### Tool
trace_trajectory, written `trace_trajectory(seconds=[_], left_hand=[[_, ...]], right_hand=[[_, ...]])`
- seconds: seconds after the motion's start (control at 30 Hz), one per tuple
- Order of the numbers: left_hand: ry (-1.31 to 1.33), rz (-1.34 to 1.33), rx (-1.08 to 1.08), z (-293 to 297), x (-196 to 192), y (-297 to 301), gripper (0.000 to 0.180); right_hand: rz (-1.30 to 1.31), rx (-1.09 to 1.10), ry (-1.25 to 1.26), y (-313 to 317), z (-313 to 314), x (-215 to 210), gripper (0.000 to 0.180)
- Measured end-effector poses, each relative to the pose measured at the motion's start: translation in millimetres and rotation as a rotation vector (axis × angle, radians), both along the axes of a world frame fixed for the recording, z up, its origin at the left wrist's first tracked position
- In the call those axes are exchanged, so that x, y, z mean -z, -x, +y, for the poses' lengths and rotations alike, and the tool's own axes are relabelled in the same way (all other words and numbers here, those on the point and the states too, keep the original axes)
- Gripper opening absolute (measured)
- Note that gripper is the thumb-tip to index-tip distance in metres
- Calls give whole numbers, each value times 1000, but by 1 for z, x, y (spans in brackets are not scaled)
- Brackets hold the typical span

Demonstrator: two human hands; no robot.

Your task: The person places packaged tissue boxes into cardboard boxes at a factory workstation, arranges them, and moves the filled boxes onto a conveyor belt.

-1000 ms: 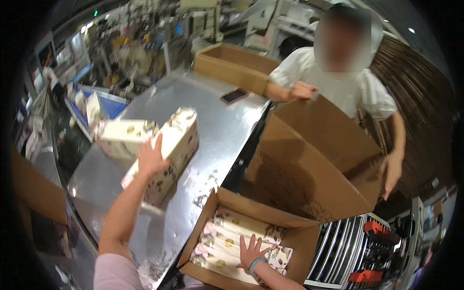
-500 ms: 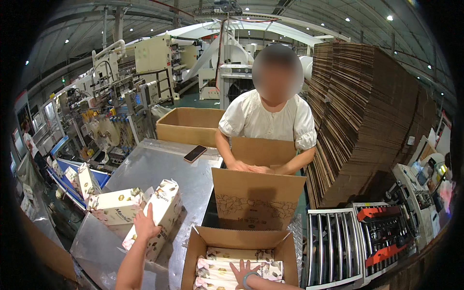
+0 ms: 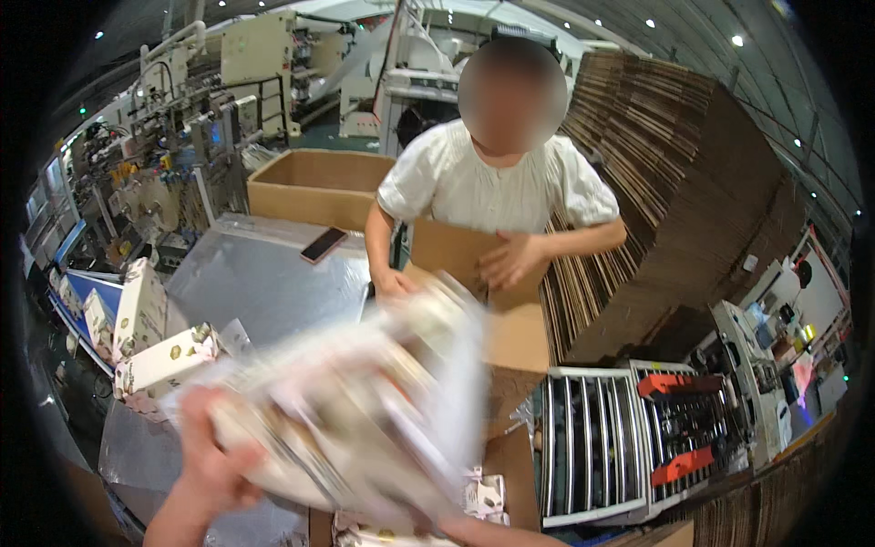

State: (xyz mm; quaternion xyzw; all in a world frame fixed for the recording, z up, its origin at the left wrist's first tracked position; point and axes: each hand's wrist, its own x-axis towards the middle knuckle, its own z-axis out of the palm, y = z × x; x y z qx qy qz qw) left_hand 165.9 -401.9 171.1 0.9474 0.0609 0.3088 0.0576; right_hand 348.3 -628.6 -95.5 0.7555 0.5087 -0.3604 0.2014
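Observation:
My left hand (image 3: 211, 456) grips the near end of a large white floral-printed pack (image 3: 365, 392), lifted and smeared by motion. It hangs over the open carton (image 3: 515, 460), which holds similar packs (image 3: 488, 497). My right forearm (image 3: 497, 533) comes in low over that carton, its hand hidden behind the lifted pack. To the left, another floral pack (image 3: 169, 363) lies on the metal table (image 3: 273, 264), with an upright one (image 3: 141, 305) behind it. Across from me a co-worker's one hand (image 3: 394, 284) is close behind the lifted pack; the other hand (image 3: 510, 260) is raised over a brown carton (image 3: 456, 246).
A phone (image 3: 324, 245) lies on the table near an open brown carton (image 3: 314, 187). Roller conveyors (image 3: 597, 442) with red parts stand at the right, below a tall stack of flattened cardboard (image 3: 674, 210). Machinery (image 3: 150, 196) fills the left background.
My left hand has lifted a pack off the table and swung it right, over the carton. My right hand has gone out of sight behind it. The co-worker's hands have moved apart.

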Motion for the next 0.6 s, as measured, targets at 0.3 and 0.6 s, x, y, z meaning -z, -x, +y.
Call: trace_trajectory(seconds=[0.3,0.6], left_hand=[[-70,539,423,-64,77,-71,63],[-13,548,492,-72,211,-146,66]], right_hand=[[191,35,-97,3,-17,-4,100],[24,17,-131,20,-4,-6,102]])
